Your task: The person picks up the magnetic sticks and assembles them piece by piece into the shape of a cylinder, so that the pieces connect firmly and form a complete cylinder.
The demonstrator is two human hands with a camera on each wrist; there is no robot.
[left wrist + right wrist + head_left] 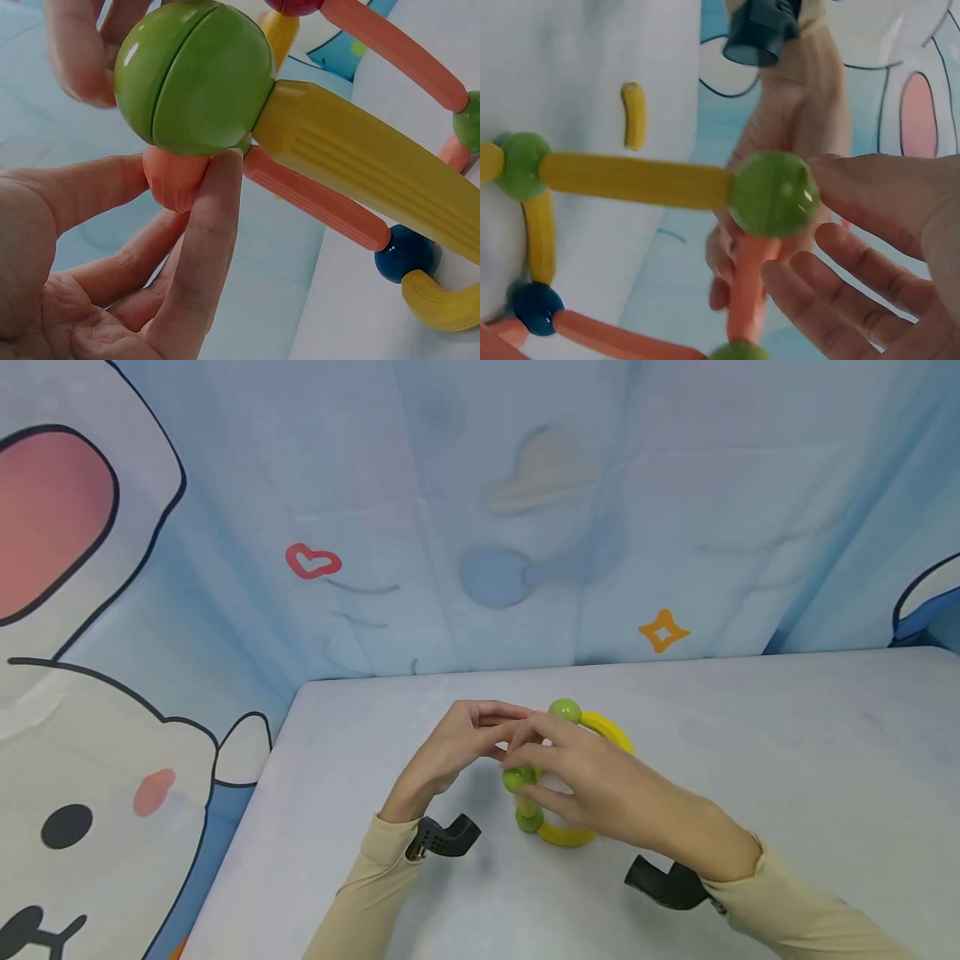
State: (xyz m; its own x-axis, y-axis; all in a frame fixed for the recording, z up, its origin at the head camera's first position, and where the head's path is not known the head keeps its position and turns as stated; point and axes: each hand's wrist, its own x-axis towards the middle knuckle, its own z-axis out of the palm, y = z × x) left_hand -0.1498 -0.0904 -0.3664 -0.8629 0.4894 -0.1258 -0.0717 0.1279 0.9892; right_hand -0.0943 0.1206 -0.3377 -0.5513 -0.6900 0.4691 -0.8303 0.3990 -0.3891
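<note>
A toy frame of coloured rods and balls stands between both hands, its yellow curved piece (609, 731) and green balls showing in the head view. My left hand (457, 747) pinches an orange rod (176, 180) between thumb and finger, right under a large green ball (202, 82). A yellow rod (637, 180) runs from that ball to another green ball (525, 165). Beside the large ball, my right hand (588, 768) has its fingers loosely extended, one tip right at the ball's edge in the right wrist view. My hands hide part of the frame in the head view.
A short yellow piece (634, 116) lies loose on the white table (787, 760). Blue ball joints (403, 253) link lower rods of the frame. Behind the table hangs a printed blue curtain (435, 468). Each wrist wears a black camera mount (450, 837).
</note>
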